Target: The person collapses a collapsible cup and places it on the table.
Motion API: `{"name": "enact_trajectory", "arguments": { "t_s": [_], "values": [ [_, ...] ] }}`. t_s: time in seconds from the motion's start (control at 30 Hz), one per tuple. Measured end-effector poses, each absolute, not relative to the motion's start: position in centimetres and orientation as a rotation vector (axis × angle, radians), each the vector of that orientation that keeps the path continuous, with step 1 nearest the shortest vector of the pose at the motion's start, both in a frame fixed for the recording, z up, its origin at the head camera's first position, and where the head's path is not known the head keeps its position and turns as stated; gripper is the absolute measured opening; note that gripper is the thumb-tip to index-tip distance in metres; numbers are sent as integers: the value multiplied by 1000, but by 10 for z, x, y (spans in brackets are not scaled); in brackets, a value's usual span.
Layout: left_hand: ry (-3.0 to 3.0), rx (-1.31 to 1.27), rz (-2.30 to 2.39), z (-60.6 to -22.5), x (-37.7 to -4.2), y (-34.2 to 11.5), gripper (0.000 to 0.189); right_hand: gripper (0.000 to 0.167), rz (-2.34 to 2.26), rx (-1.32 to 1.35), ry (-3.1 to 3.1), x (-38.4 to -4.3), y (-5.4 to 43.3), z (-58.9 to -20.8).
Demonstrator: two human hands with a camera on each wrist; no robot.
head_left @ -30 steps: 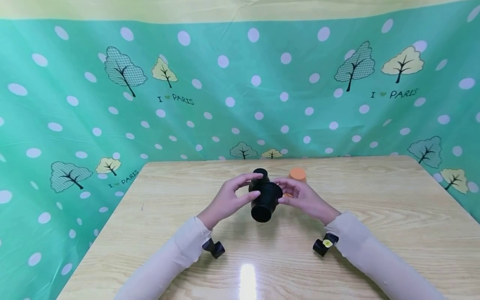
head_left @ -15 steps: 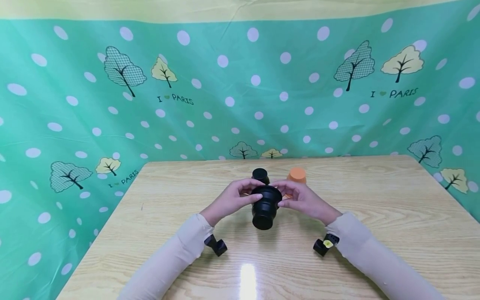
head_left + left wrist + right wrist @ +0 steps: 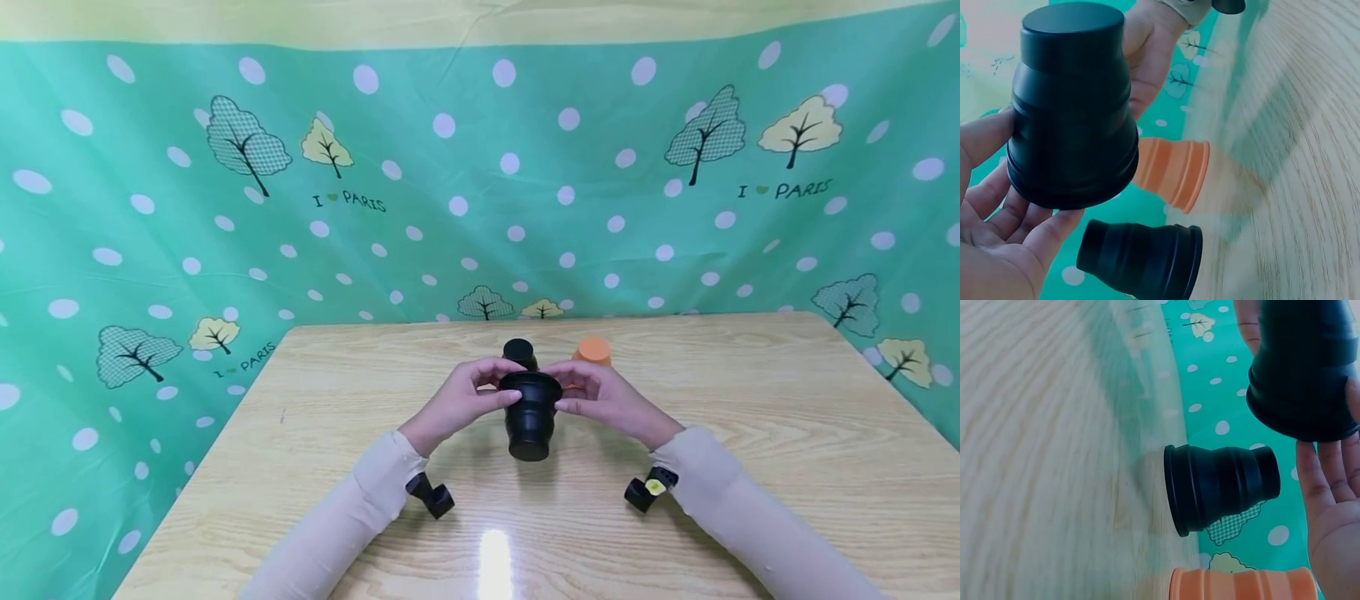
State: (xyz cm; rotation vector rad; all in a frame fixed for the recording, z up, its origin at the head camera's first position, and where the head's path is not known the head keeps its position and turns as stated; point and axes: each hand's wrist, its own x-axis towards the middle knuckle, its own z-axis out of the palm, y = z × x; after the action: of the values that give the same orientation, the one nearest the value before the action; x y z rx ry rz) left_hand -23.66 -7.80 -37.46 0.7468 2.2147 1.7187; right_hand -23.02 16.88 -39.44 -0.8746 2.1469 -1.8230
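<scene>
A black ribbed cup is held above the table between both hands, its narrow base tilted down toward me and its wide rim away. My left hand pinches its left side near the rim, with the thumb on the near wall. On the other side, my right hand grips the rim region between thumb and fingers. Just beyond stands a second black cup, upside down on its rim. An orange cup, also upside down, stands to its right, partly hidden by my right hand in the head view.
Wood-grain table lies under everything, with a green dotted cloth hanging behind its far edge. A small black camera sits at the left wrist and another camera at the right, both low over the tabletop.
Both hands have kept hold of the black cup. The cup has come slightly nearer and tipped, showing more of its side, and the left hand has lowered a little, uncovering the second black cup.
</scene>
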Motion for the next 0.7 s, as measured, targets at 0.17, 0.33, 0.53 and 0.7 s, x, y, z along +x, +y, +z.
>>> {"name": "enact_trajectory", "arguments": {
  "t_s": [0.17,0.33,0.53,0.7],
  "values": [
    [2212,700,1766,-373,-234,-77,31,43,-1866,-819,2164,-230,164,-393],
    [2238,672,1778,-369,-232,-74,32,42,-1866,-721,2214,-227,158,-389],
    [2274,663,1779,-349,-219,-71,28,39,-1885,-681,2255,-225,151,-384],
    [2321,725,1765,-341,-211,-70,24,36,-1888,-725,2285,-224,150,-384]
  ]
}}
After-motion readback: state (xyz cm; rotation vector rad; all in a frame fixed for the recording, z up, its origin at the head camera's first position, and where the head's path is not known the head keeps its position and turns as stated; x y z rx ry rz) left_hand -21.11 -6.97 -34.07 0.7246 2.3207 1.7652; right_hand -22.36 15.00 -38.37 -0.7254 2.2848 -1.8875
